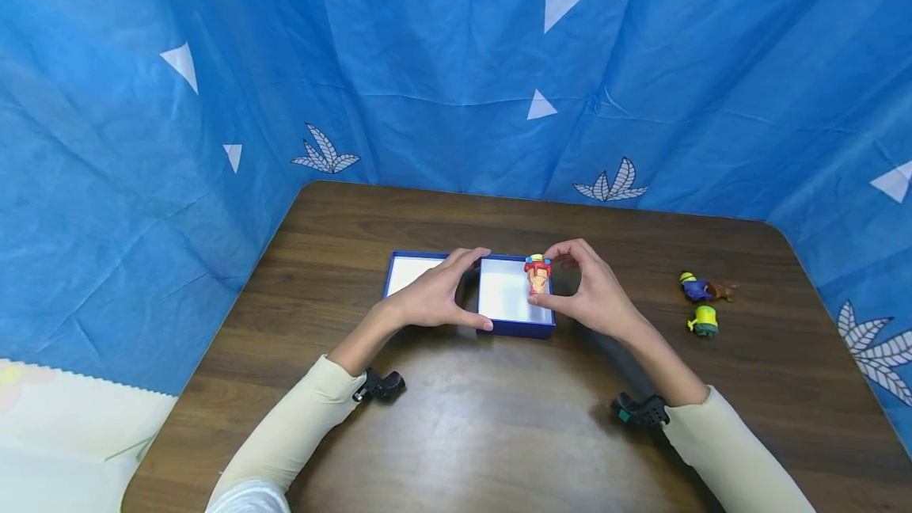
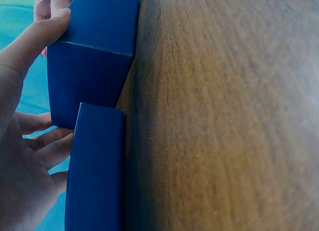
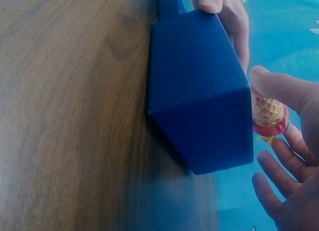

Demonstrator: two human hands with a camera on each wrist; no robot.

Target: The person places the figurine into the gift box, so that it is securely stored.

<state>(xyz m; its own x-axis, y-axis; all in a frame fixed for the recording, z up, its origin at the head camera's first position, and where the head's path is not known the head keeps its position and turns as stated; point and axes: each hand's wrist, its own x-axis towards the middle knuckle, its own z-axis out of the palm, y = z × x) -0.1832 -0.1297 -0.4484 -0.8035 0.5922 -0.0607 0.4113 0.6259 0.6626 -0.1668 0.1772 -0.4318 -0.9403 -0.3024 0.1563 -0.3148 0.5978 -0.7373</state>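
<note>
A small toy figurine (image 1: pixel 537 275) with a waffle-cone-patterned body, red middle and yellow top is pinched between the thumb and fingers of my right hand (image 1: pixel 594 291). It is over the right edge of an open blue box (image 1: pixel 507 288) with a white inside. My left hand (image 1: pixel 438 291) holds that box from its left side, thumb at the near edge and fingers toward the far edge. In the left wrist view the thumb touches the blue box wall (image 2: pixel 92 81). The right wrist view shows the figurine's cone part (image 3: pixel 268 111) beside the box rim.
A shallower blue tray or lid (image 1: pixel 409 269), white inside, lies left of the box, partly behind my left hand. On the right of the wooden table (image 1: pixel 456 434) lie a blue-and-brown figurine (image 1: pixel 701 289) and a yellow-and-green figurine (image 1: pixel 705 321). A blue curtain (image 1: pixel 456 62) hangs behind.
</note>
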